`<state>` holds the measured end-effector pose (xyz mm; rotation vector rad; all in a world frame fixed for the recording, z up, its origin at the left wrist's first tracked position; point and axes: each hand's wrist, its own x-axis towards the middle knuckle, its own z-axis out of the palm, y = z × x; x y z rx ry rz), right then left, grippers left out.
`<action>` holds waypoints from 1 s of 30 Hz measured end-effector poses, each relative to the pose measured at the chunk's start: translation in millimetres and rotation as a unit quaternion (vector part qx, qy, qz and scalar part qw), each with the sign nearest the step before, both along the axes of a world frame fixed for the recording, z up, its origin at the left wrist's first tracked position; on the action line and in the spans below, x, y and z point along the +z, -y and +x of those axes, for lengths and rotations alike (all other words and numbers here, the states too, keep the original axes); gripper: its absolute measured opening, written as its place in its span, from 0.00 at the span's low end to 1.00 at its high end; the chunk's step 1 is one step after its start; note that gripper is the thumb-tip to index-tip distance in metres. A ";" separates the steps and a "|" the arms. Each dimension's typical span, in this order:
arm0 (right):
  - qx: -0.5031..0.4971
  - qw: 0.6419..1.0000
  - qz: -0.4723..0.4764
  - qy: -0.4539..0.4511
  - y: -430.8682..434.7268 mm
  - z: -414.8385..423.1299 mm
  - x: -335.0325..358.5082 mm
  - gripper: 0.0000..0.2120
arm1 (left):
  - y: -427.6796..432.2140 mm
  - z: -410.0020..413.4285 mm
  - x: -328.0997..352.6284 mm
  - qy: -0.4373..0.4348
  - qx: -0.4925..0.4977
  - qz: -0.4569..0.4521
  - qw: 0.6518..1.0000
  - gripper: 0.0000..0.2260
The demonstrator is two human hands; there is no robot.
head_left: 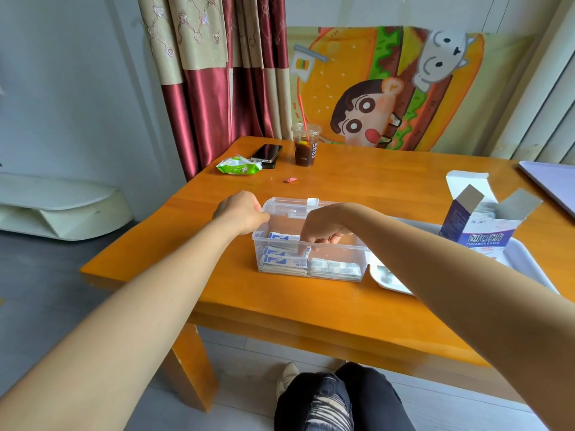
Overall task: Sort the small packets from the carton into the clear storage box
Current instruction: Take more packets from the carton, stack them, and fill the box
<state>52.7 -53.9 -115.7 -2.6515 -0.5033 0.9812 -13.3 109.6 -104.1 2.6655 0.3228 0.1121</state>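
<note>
A clear storage box (337, 255) mid frame on the orange table (357, 178), left hand (241, 213) curled round its far left corner, right hand (323, 227) inside it, fingers (306, 244) bent down on the small packets (284, 262), pinching or just touching I cannot tell, open carton (483, 233) at right edge.
</note>
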 end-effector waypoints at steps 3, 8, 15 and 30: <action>-0.007 1.000 -0.021 0.015 -2.4 -0.7 -8.3 0.13 | 0.1 -0.8 0.1 -0.001 0.000 0.002 1.000 0.02; -0.033 0.999 -0.005 0.016 -0.6 -5.2 -4.3 0.12 | -0.2 -1.1 -0.5 -0.001 -0.003 0.004 1.000 0.02; -0.118 0.992 0.051 0.004 8.9 1.2 -5.6 0.02 | -2.1 0.0 -2.8 0.003 -0.007 0.001 1.000 0.02; -0.242 0.953 0.176 -0.046 3.6 -14.7 -4.9 0.11 | 0.6 -0.5 -3.1 0.002 0.001 0.000 1.000 0.02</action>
